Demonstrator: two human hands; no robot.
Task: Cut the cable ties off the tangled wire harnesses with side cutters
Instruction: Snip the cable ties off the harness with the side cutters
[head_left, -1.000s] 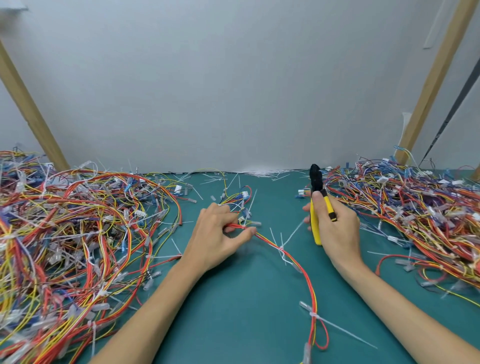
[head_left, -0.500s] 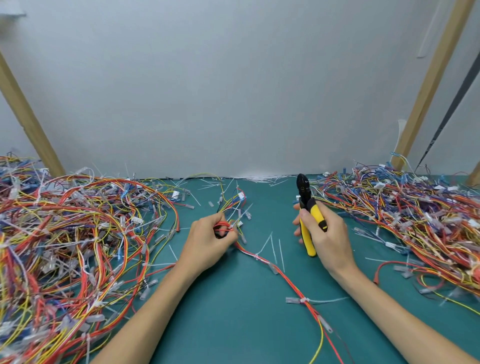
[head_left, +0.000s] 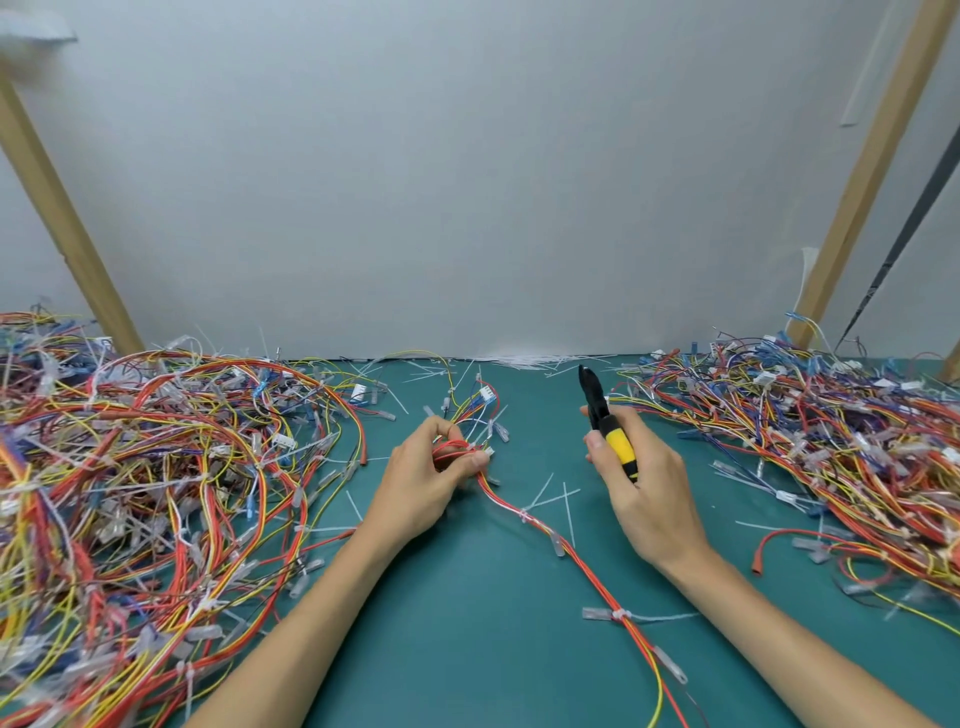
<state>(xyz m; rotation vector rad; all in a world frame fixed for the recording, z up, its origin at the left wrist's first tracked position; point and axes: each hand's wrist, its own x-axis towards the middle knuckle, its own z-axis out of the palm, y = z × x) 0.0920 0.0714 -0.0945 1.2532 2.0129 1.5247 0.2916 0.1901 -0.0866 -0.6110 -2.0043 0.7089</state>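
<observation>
No lettering, brand, label or number is legible on the side cutters (head_left: 616, 444), wire harnesses (head_left: 156, 467) or green mat (head_left: 467, 623).

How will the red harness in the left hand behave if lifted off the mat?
Probably floppy: the harness snakes limply across the mat. Likely light, since the left hand bunches it in fingertips. Its cable ties may snag nearby wires.

— What does the person wear on the hands?
— Nothing but skin: the left hand (head_left: 423, 480) and the right hand (head_left: 644, 493) are both bare.
— And the arms?
— Bare as well. The left forearm (head_left: 291, 623) enters from 7 o'clock and the right forearm (head_left: 810, 639) from 5 o'clock, both uncovered to the frame's edge.
</observation>
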